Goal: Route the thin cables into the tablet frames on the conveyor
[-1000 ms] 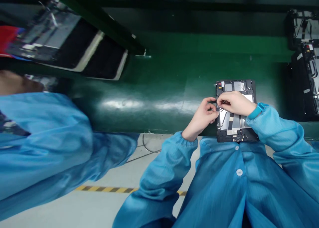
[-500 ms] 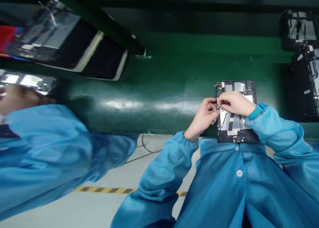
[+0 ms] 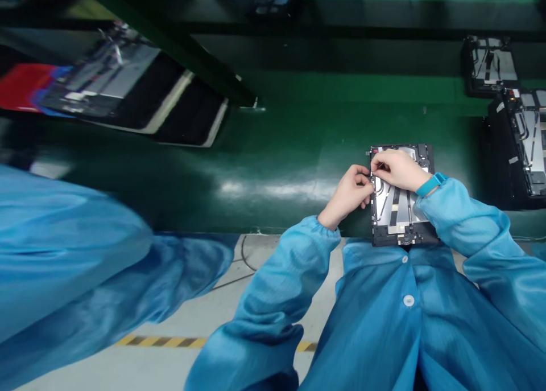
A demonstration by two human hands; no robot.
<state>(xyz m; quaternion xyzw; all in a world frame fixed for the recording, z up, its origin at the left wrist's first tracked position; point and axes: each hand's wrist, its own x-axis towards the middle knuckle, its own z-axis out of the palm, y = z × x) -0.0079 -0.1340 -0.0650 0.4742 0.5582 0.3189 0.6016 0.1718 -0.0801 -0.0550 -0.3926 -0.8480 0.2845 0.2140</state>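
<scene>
Right hand (image 3: 398,169): fingertips pinched together, what they nip too small to tell. Directly under it lies the opened device (image 3: 394,212), far-left corner. Left hand (image 3: 347,194), just beside, curls its fingers against the device's left edge; gripping or only touching, can't tell. Beneath both, the green belt (image 3: 277,152). Well right of the right hand, more opened units (image 3: 522,146). Far past the left hand, a co-worker's blue sleeve (image 3: 63,254).

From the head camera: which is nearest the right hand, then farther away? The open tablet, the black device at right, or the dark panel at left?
1. open tablet, under the right hand, touching.
2. black device, at the right edge.
3. dark panel, far upper left.
</scene>
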